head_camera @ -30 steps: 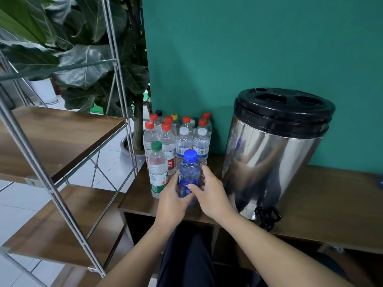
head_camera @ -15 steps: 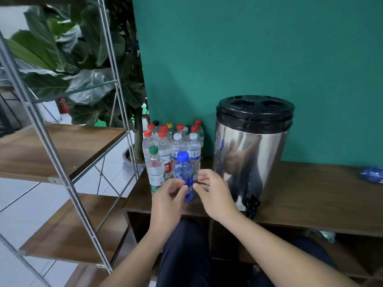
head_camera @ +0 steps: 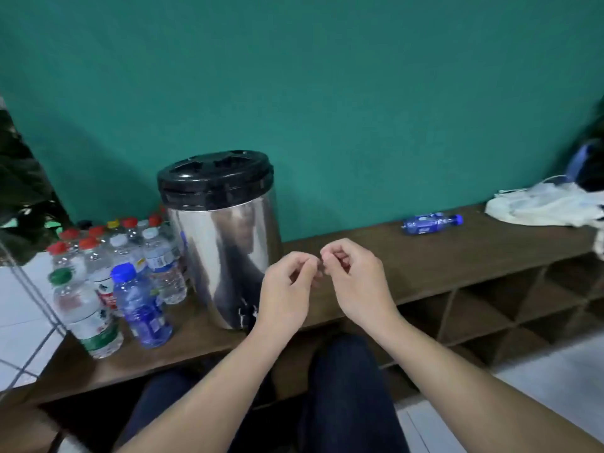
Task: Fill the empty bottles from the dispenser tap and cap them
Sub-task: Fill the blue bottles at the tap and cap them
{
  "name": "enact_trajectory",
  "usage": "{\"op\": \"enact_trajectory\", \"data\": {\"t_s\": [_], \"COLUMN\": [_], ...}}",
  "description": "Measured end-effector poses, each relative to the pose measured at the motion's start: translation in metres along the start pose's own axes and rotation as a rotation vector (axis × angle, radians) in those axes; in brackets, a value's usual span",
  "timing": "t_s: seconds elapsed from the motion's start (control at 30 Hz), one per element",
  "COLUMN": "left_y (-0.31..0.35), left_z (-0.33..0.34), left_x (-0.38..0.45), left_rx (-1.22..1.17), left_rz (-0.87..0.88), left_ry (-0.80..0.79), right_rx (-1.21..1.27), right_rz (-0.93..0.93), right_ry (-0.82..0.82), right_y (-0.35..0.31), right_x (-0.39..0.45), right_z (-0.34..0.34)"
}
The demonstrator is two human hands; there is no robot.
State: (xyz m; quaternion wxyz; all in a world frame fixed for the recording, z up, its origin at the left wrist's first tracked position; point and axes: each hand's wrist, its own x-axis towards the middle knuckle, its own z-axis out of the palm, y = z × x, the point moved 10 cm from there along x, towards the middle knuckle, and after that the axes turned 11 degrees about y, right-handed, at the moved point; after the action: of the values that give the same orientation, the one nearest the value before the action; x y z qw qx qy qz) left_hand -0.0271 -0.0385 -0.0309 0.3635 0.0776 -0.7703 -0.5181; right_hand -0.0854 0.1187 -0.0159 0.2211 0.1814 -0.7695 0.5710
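Head view: left hand (head_camera: 287, 282) and right hand (head_camera: 356, 276) raised side by side in front of the worktop (head_camera: 425, 253), fingers loosely curled, tips nearly touching, holding nothing visible. Left of them, cylindrical mirror-steel dispenser (head_camera: 225, 256) with ribbed black plastic lid, tap (head_camera: 245, 313) low on its front. Further left, crowded clear plastic bottles (head_camera: 130, 256), capped; blue bottle (head_camera: 142, 308) upright in the front row. One blue bottle lying flat (head_camera: 431, 221) far right, near crumpled white cloth (head_camera: 542, 204).
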Motion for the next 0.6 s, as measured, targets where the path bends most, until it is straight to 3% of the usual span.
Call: {"op": "enact_trajectory", "data": {"t_s": [0.17, 0.33, 0.6], "left_y": [-0.017, -0.047, -0.106], "left_z": [0.125, 0.228, 0.356], "left_x": [0.007, 0.030, 0.110], "left_rx": [-0.023, -0.017, 0.096], "left_rz": [-0.070, -0.189, -0.191], "left_ry": [-0.129, -0.268, -0.391], "right_rx": [-0.097, -0.119, -0.138], "right_rz": [0.123, 0.364, 0.635], "right_ry": [0.091, 0.136, 0.212], "right_y": [0.099, 0.199, 0.323], "right_x": [0.034, 0.069, 0.137], "right_z": [-0.071, -0.118, -0.140]}}
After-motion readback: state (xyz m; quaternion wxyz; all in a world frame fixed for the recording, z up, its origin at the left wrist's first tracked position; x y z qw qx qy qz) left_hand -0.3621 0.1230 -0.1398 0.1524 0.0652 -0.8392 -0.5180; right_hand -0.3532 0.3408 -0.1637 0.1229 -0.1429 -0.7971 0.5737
